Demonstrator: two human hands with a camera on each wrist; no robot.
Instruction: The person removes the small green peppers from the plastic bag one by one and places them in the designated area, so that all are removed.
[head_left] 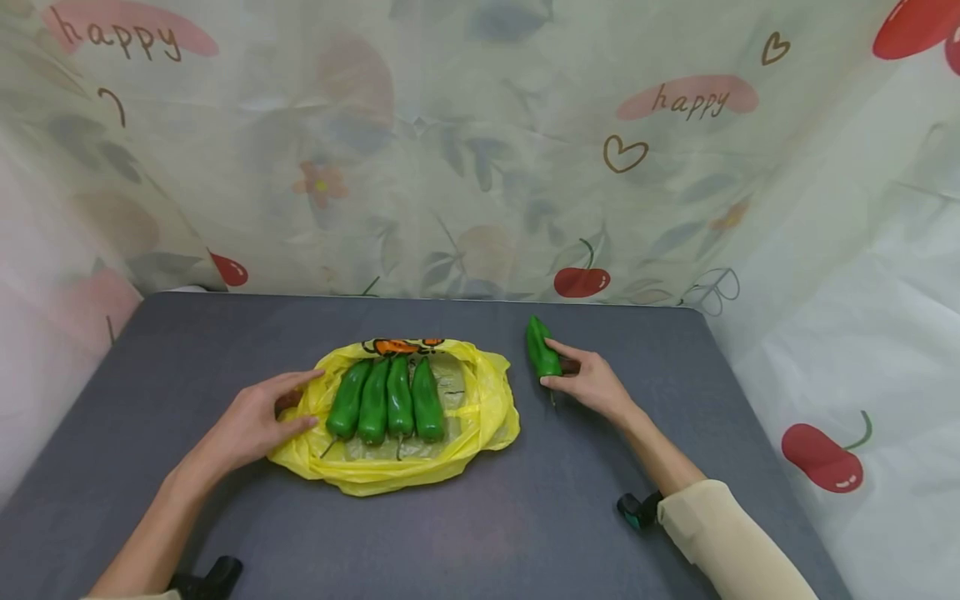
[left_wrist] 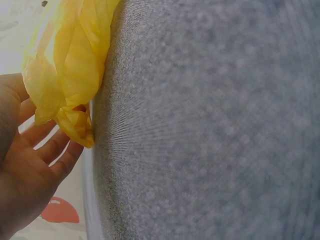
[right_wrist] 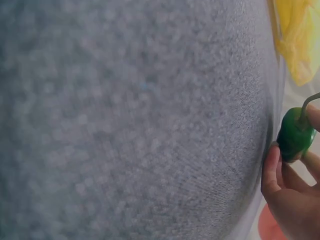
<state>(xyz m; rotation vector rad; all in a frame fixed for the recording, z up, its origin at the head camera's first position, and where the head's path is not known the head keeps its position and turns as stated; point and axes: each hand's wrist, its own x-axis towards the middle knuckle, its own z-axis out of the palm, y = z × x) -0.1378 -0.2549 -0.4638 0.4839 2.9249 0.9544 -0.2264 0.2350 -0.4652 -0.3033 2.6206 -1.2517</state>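
Observation:
Several green peppers (head_left: 387, 400) lie side by side in an opened yellow plastic bag (head_left: 491, 408), most stems toward the near side. My left hand (head_left: 255, 421) is at the bag's left edge, thumb in front and fingers behind, spread and loosely bent in the left wrist view, where the bag's yellow plastic (left_wrist: 75, 55) hangs beside them. To the right of the bag, my right hand (head_left: 596, 385) grips one more green pepper (head_left: 542, 346) between thumb and fingers. The right wrist view shows this pepper's stem end (right_wrist: 295, 135) close to the tabletop.
A dark grey table (head_left: 480, 533) lies under everything. Behind it and at the sides hangs a pale curtain (head_left: 420, 208) printed with cherries, leaves and hearts. Black wrist straps (head_left: 639, 510) sit on both forearms.

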